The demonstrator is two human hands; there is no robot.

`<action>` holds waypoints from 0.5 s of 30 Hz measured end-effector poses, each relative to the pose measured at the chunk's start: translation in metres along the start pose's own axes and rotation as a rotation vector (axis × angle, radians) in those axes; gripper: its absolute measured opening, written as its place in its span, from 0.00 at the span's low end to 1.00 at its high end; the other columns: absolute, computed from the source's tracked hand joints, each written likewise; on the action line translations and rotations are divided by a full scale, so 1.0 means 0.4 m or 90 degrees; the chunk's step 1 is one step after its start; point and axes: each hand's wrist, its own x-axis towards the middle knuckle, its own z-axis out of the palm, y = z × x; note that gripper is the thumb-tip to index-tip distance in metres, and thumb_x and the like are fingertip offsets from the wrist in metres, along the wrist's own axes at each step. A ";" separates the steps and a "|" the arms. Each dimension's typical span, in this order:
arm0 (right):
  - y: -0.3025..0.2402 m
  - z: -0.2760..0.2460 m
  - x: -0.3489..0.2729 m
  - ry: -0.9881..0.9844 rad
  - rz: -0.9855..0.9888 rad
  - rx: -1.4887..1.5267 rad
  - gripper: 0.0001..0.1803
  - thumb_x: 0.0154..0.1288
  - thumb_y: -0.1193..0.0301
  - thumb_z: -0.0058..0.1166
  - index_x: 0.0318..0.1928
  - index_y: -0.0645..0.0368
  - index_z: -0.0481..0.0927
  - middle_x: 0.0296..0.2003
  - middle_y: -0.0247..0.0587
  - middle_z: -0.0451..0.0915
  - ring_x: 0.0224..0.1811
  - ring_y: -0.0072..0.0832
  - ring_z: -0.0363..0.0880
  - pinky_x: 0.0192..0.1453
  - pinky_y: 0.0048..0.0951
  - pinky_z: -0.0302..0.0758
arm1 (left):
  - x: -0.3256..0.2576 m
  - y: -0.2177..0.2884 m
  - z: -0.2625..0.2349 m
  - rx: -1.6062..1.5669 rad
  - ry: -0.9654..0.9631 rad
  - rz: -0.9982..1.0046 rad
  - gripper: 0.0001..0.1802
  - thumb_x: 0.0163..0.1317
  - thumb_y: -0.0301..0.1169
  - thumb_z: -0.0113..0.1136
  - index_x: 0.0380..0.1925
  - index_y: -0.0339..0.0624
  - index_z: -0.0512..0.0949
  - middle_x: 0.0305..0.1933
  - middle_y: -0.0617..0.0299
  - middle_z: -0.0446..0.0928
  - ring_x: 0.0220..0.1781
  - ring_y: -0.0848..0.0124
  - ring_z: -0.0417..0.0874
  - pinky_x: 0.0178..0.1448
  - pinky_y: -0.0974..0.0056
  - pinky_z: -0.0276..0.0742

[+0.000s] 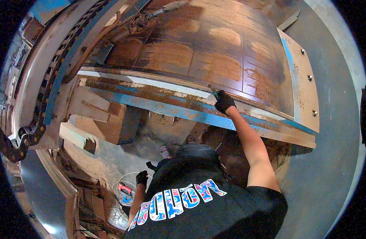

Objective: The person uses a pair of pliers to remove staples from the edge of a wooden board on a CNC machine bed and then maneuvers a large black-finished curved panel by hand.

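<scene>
My right hand, in a black glove, reaches out over the near edge of a large dark panel covered in brown dust. Its fingers are closed round a small, slim tool with a greenish handle. The tool's thin tip touches or hovers just over the panel's edge; I cannot tell which. Thin straight lines divide the panel into rectangles. My left hand, also gloved in black, hangs low at my left side with its fingers curled, and I see nothing in it.
A blue machine rail runs along the panel's near side. A blue gantry with a cable chain rises at the left. Stacked board strips lie below it. A red-handled tool and coiled cable are near my left hand.
</scene>
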 end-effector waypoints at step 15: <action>-0.020 0.040 -0.004 0.097 0.034 -0.063 0.28 0.54 0.73 0.49 0.58 0.57 0.63 0.49 0.54 0.71 0.47 0.49 0.75 0.50 0.47 0.72 | 0.004 0.021 0.046 -0.410 0.008 -0.255 0.13 0.52 0.26 0.57 0.40 0.41 0.78 0.36 0.59 0.81 0.38 0.66 0.81 0.37 0.60 0.78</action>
